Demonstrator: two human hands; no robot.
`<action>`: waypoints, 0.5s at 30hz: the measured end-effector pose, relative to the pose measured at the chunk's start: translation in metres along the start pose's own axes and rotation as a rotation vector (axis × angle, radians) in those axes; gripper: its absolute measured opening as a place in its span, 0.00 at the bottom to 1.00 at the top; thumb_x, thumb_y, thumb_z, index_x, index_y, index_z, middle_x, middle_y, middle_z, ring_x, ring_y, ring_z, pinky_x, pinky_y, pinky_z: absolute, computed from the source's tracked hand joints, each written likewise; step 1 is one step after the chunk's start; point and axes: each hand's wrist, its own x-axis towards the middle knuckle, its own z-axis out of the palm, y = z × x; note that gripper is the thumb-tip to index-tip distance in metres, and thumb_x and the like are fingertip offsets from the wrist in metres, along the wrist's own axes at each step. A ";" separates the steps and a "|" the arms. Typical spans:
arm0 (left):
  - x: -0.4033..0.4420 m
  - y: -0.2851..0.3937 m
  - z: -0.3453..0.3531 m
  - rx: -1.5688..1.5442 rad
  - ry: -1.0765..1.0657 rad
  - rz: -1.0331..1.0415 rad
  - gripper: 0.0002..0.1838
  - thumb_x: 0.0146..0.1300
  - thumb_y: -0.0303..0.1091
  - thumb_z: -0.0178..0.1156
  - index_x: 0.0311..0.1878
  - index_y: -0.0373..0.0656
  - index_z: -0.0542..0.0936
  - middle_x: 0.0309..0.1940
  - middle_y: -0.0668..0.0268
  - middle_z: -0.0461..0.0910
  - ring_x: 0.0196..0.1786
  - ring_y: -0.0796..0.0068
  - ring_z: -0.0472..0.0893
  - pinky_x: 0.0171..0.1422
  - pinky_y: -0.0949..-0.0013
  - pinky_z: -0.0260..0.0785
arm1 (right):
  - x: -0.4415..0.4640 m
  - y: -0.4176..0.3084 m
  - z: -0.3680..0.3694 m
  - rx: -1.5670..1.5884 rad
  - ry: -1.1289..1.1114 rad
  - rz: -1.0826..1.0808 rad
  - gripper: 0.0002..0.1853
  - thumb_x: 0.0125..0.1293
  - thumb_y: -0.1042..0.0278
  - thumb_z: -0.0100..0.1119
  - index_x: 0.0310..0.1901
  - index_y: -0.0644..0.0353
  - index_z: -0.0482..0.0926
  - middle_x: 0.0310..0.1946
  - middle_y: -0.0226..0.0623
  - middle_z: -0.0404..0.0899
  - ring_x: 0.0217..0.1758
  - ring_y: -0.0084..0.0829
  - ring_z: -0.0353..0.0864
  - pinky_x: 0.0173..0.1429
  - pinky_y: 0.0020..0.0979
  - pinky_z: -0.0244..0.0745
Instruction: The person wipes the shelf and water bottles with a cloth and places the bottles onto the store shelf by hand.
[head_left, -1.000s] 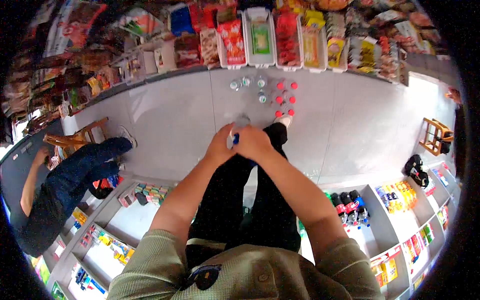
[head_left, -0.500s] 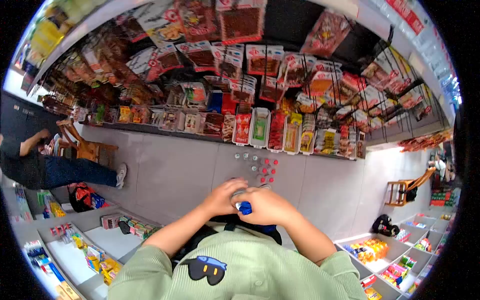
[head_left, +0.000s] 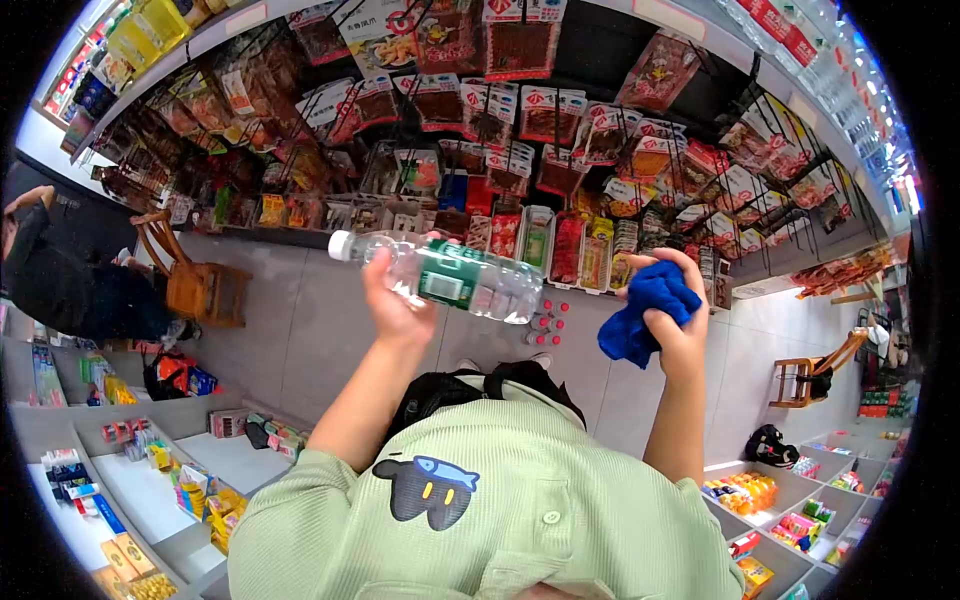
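My left hand (head_left: 405, 305) is wrapped round a clear plastic water bottle (head_left: 500, 287) with a green label and a white cap. The bottle lies nearly sideways in front of my chest, its cap pointing left. A crumpled blue cloth (head_left: 648, 310) is gripped in my right hand (head_left: 684, 335), apart from the bottle. Below and beyond the bottle, several red-capped bottles (head_left: 547, 323) stand on the tiled floor; the held bottle and my left hand may hide others beside them.
Packaged snacks hang on the shelf rack (head_left: 540, 115) ahead, with snack bins (head_left: 537, 240) along its bottom. A wooden chair (head_left: 205, 290) and a person in dark clothes (head_left: 75, 265) are at left. Another wooden chair (head_left: 805, 375) stands right. Goods shelves flank me.
My hands were close together low by my body, around a bottle and the blue cloth. Now they are raised and spread apart, the bottle in the left, the cloth in the right.
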 end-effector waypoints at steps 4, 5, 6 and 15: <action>-0.015 0.013 0.001 -0.211 0.104 -0.084 0.34 0.57 0.65 0.52 0.48 0.40 0.77 0.45 0.58 0.81 0.51 0.61 0.80 0.56 0.56 0.73 | -0.018 -0.004 0.013 -0.075 0.131 -0.157 0.28 0.54 0.78 0.51 0.61 0.67 0.66 0.54 0.47 0.74 0.50 0.36 0.80 0.56 0.34 0.75; -0.015 0.014 -0.002 -0.220 0.114 -0.089 0.35 0.56 0.66 0.53 0.48 0.40 0.77 0.45 0.61 0.81 0.50 0.61 0.80 0.56 0.55 0.73 | -0.020 -0.007 0.022 -0.145 0.132 -0.217 0.27 0.55 0.77 0.51 0.60 0.67 0.67 0.55 0.46 0.74 0.51 0.35 0.79 0.57 0.34 0.74; -0.017 0.015 -0.002 -0.217 0.110 -0.093 0.35 0.56 0.66 0.53 0.48 0.40 0.77 0.45 0.61 0.81 0.50 0.61 0.80 0.56 0.55 0.73 | -0.022 -0.009 0.031 -0.215 0.133 -0.279 0.27 0.57 0.76 0.52 0.60 0.67 0.67 0.56 0.45 0.74 0.53 0.34 0.77 0.58 0.33 0.72; -0.047 0.004 0.022 -0.080 0.220 -0.031 0.34 0.57 0.68 0.45 0.50 0.46 0.75 0.49 0.65 0.79 0.52 0.63 0.78 0.55 0.59 0.71 | -0.012 0.017 0.122 -0.725 -0.123 -0.780 0.26 0.57 0.60 0.65 0.59 0.56 0.74 0.62 0.53 0.67 0.59 0.51 0.72 0.61 0.46 0.68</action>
